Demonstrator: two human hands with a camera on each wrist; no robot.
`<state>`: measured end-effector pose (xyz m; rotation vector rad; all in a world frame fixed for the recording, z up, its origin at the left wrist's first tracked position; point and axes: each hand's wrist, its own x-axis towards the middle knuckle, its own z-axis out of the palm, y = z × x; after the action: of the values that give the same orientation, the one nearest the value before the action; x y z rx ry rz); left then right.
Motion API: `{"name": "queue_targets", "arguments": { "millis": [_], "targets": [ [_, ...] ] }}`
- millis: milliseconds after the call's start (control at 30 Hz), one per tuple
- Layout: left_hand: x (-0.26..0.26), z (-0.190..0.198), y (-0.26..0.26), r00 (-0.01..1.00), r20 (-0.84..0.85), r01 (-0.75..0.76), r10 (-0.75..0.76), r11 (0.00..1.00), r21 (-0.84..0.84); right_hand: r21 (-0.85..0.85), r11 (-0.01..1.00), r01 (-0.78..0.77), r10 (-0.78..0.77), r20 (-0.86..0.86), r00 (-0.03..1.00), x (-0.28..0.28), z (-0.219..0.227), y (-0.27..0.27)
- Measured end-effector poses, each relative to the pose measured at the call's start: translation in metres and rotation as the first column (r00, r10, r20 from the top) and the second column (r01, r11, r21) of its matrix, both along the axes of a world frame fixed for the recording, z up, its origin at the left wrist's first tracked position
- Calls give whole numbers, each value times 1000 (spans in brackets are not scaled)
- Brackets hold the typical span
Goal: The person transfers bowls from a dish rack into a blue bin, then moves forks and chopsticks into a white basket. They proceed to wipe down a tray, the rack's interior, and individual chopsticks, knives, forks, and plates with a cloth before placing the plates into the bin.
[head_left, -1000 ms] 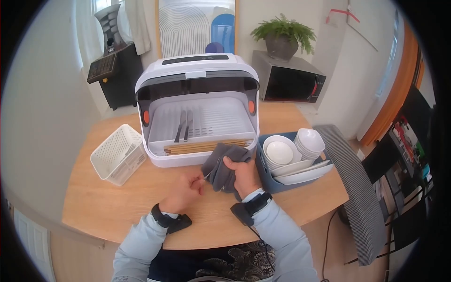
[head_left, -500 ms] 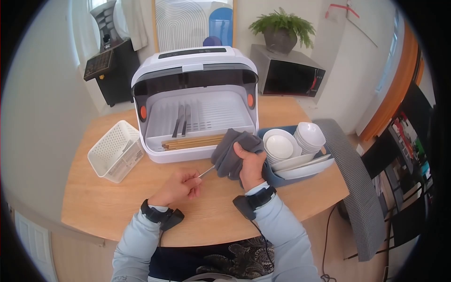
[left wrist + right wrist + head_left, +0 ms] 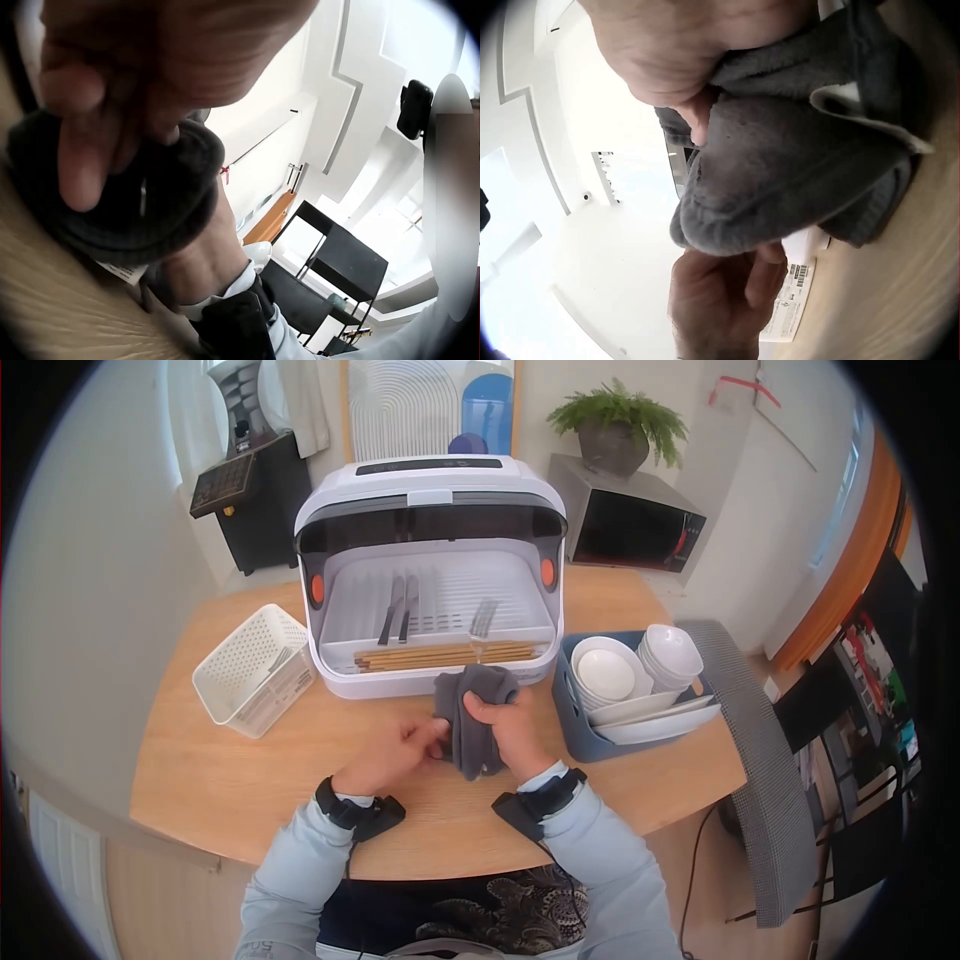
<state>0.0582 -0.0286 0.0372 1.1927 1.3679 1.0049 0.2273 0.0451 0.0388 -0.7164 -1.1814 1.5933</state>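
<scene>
My right hand grips a folded dark grey cloth, thumb laid across its front. From the cloth's top a metal fork points up, tines showing in front of the dish cabinet; the cloth hides its handle. Curled fingers of my left hand pinch the cloth's left edge. In the left wrist view, they reach into a fold beside a thin metallic glint. Inside the white cabinet, whose dark lid is raised, two knives lean in the rack, and several wooden chopsticks lie along the front.
A white perforated basket with some cutlery inside stands at the left. To the right, a blue-grey bin holds white bowls and plates. The wooden table ends close to my body. Behind are a microwave and plant.
Half a second ago the left hand held a thin metal handle that ran into the cloth. Now the fork's tines show above the cloth, and both hands are closer together.
</scene>
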Motion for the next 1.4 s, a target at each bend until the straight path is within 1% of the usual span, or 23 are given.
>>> {"name": "queue_targets", "arguments": {
  "millis": [33, 100, 133, 167, 200, 233, 267, 300, 333, 367, 467, 500, 600, 700, 800, 900, 1000, 1100, 1167, 1200, 1233, 1333, 1400],
  "targets": [
    [-6, 0, 4, 998, -9, -62, 63, 990, 123, 42, 999, -2, -1, 50, 999, 3, 4, 0],
    [-17, 5, 7, 980, -12, -179, 196, 915, 362, 249, 958, -143, 91, 207, 974, 7, 0, 4],
    [-15, 7, 6, 982, 79, -186, 169, 927, 325, 342, 913, -224, 124, 290, 949, 7, -2, 5],
    [-6, 17, 2, 975, 171, -190, 145, 939, 288, 641, 732, -232, -2, 342, 940, 5, -1, 3],
    [-3, 22, -1, 957, 262, -190, 122, 949, 251, 638, 724, -260, 4, 373, 928, 2, 0, 0],
    [-6, 16, -2, 973, 219, -118, 70, 970, 214, 635, 717, -288, 10, 404, 915, 0, 0, -5],
    [-7, 11, -1, 954, 290, -137, 75, 970, 199, 630, 709, -318, 15, 437, 900, -2, -1, -9],
    [-7, 6, 1, 929, 362, -155, 80, 971, 184, 564, 749, -347, 84, 439, 895, -3, -5, -7],
    [-8, 4, 0, 898, 432, -172, 84, 971, 169, 531, 758, -380, 114, 465, 878, -3, -5, -7],
    [-15, 9, 1, 891, 451, -153, 47, 968, 201, 496, 765, -410, 143, 490, 860, -2, -5, -6],
    [-32, 14, 3, 825, 552, -299, 123, 924, 240, 424, 790, -443, 177, 534, 827, 0, 3, -8],
    [-34, 16, 2, 823, 548, -329, 151, 913, 243, 404, 801, -443, 178, 546, 819, 1, 6, -10],
    [-42, 15, 4, 813, 563, -342, 147, 904, 258, 312, 806, -503, 278, 550, 787, 2, 14, -11],
    [-46, 23, 2, 762, 622, -419, 181, 870, 260, 158, 851, -501, 409, 399, 821, 0, 8, -12],
    [-30, 28, -3, 845, 507, -329, 171, 914, 238, 49, 911, -409, 379, 286, 880, -1, 6, -11],
    [-6, -2, 8, 950, 299, -197, 85, 909, 368, 26, 915, -403, 379, 292, 878, 1, 8, -9],
    [-11, 6, 5, 955, 246, -231, 169, 940, 252, 3, 879, -476, 447, 338, 828, 1, 5, -7],
    [-34, 14, 8, 902, 319, -351, 293, 926, 143, 30, 821, -570, 510, 409, 757, 1, 5, -9],
    [-52, 11, 13, 918, 14, -384, 396, 879, 283, 21, 828, -560, 516, 361, 777, 1, 5, -10],
    [-62, 7, 17, 883, -134, -381, 450, 854, 356, 17, 831, -555, 518, 337, 786, 1, 5, -9],
    [-72, 3, 22, 834, -266, -316, 483, 814, 487, 10, 837, -547, 514, 331, 791, 2, 5, -8],
    [-89, 10, 36, 680, -479, -215, 555, 776, 593, 0, 849, -529, 502, 316, 805, 3, 2, -1],
    [-88, 31, 45, 610, -571, -214, 550, 808, 549, 11, 851, -525, 497, 302, 813, 3, 1, 0]
  ]
}}
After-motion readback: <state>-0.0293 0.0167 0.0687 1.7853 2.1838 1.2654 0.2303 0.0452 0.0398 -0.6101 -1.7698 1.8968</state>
